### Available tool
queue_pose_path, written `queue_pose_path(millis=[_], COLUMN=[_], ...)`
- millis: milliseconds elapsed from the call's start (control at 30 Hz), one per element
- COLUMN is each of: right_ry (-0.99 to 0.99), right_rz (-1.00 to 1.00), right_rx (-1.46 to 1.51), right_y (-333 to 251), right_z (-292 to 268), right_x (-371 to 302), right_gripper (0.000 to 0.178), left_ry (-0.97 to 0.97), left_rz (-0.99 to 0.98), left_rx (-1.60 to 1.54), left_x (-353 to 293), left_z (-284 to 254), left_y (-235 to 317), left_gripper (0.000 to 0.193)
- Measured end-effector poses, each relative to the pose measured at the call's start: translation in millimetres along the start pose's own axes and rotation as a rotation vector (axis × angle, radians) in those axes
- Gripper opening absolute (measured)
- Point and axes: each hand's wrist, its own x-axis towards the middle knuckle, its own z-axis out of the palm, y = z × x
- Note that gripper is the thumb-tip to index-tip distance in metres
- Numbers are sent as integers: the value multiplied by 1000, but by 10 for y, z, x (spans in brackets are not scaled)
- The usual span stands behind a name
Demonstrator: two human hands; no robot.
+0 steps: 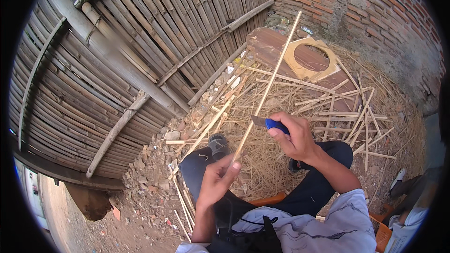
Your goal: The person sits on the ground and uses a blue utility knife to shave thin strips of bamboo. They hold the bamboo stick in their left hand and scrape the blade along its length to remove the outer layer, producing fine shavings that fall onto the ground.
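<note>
My left hand [219, 178] is closed round the lower end of a long, pale bamboo strip [273, 75]. The strip slants up and away to the right, its far end in the air. In my right hand [297, 137] is a knife with a blue handle [277, 125]. Its short, dark blade [257, 120] lies against the strip, a little above my left hand. Thin shavings [272, 164] cover the ground beneath, between my dark-trousered legs.
Cut strips [368, 117] lie scattered at the right, others beside my left leg. A brown board [267, 49] carries a pale panel with a round hole [294, 63]. A bamboo wall [197, 23] stands left, a brick wall [393, 14] behind. Another person's leg [412, 185] shows at the right.
</note>
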Motion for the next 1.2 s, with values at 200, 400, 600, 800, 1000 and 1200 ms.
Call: queue_pose_path(millis=[200,400,600,800,1000,1200], right_ry=[-136,-153,-120,-110,-92,-110], right_rz=[-162,-185,-168,-168,-183,-199], right_rx=[-144,-193,-187,-190,-230,-284], right_y=[-256,-287,-306,-325,-320,-361], right_z=[131,182,216,205,191,131], right_x=[-64,-92,-111,-88,-91,-56], right_gripper=[31,30,33,32,30,28], left_ry=[-2,33,167,198,233,200], left_rz=[-43,8,153,110,176,110], left_rx=[-71,-17,172,188,169,188], left_x=[-22,-12,-12,-16,-12,-54], left_z=[23,93,189,205,267,205], left_y=[106,27,51,28,74,65], left_gripper=[40,33,35,40,50,39])
